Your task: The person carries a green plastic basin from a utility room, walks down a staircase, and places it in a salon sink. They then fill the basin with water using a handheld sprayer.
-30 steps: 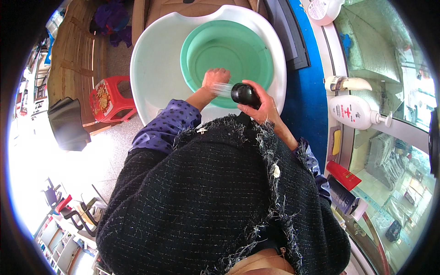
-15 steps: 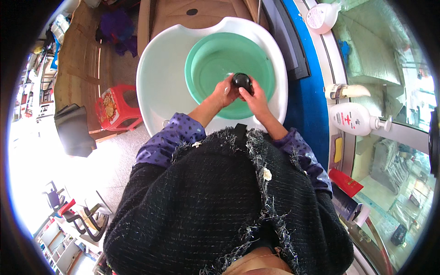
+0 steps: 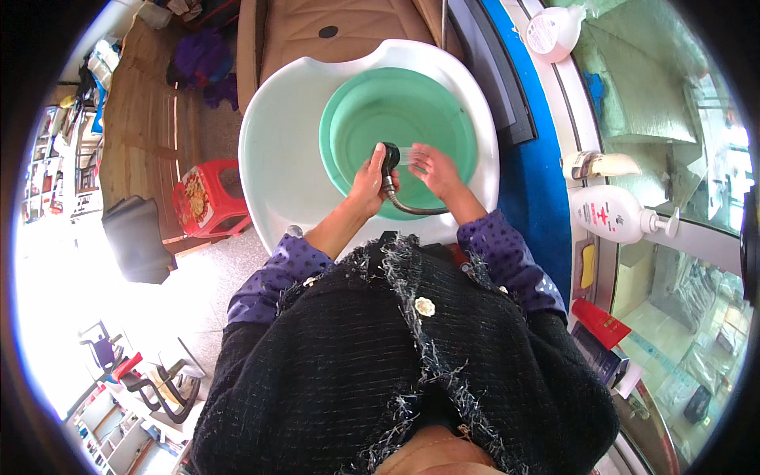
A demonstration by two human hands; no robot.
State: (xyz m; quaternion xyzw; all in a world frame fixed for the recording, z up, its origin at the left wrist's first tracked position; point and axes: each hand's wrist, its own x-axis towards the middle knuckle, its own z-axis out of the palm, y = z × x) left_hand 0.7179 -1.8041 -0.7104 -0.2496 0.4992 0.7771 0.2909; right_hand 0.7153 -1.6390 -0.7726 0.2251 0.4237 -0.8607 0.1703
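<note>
My left hand is closed round a black shower head. Its metal hose curves down and off to the right beneath my right wrist. Water sprays from the head toward my right hand, whose fingers are spread in the stream and hold nothing. Both hands are over a green plastic tub. The tub sits inside a large white shampoo basin. Water lies in the bottom of the tub, though its depth is hard to judge.
On the ledge at right stand a white pump bottle, a smaller bottle and a round white container. A red plastic stool is left of the basin. A padded brown seat lies beyond it.
My hands have parted: both held a black object together before. Now the left alone grips the shower head, turned sideways, with water running onto my opened right hand.
</note>
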